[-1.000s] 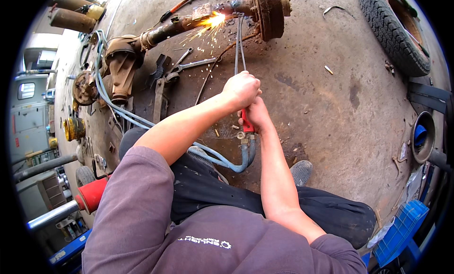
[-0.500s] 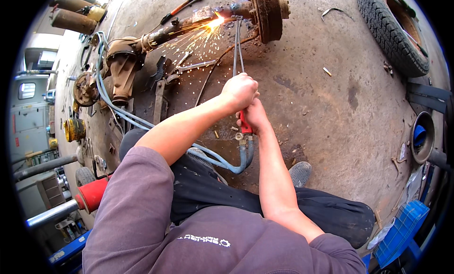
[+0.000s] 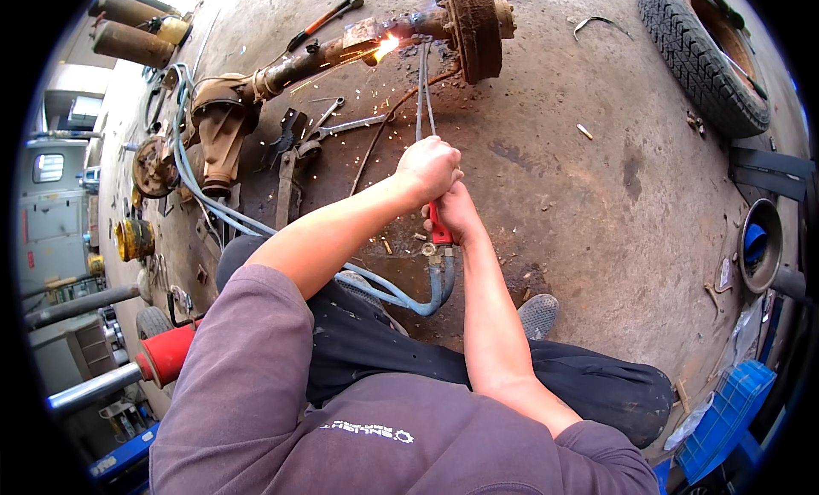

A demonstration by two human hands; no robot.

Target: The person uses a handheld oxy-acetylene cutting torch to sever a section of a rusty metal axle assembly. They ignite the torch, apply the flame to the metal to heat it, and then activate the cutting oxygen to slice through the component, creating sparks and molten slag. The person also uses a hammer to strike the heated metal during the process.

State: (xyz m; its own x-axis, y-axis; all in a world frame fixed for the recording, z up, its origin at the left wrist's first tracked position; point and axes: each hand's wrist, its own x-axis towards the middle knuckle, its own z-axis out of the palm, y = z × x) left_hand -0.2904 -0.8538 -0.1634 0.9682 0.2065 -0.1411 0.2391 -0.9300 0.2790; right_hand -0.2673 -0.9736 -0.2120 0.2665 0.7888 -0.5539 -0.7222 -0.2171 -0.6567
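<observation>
Both fists are wrapped round a cutting torch, one in front of the other. My right hand (image 3: 455,213) grips its red handle (image 3: 440,227), and my left hand (image 3: 431,165) closes on it farther forward. Two thin metal tubes of the torch (image 3: 426,90) run away from me to a rusty vehicle axle (image 3: 311,61). A bright orange glow (image 3: 386,47) with sparks burns on the axle, beside a small block. The torch head is hard to make out there. Blue-grey hoses (image 3: 409,303) leave the handle's rear and loop left. A rusty brake drum (image 3: 472,32) caps the axle's right end.
A hammer (image 3: 326,20) lies beyond the axle. Wrenches (image 3: 350,125) and metal brackets (image 3: 290,183) lie on the floor this side of it. Gas cylinders (image 3: 132,41) are at far left, a tyre (image 3: 699,60) at far right. A blue crate (image 3: 725,418) stands at near right.
The spray of sparks has shrunk, leaving a smaller glow on the axle. My hands and the torch stay nearly in place, shifted very slightly in the view.
</observation>
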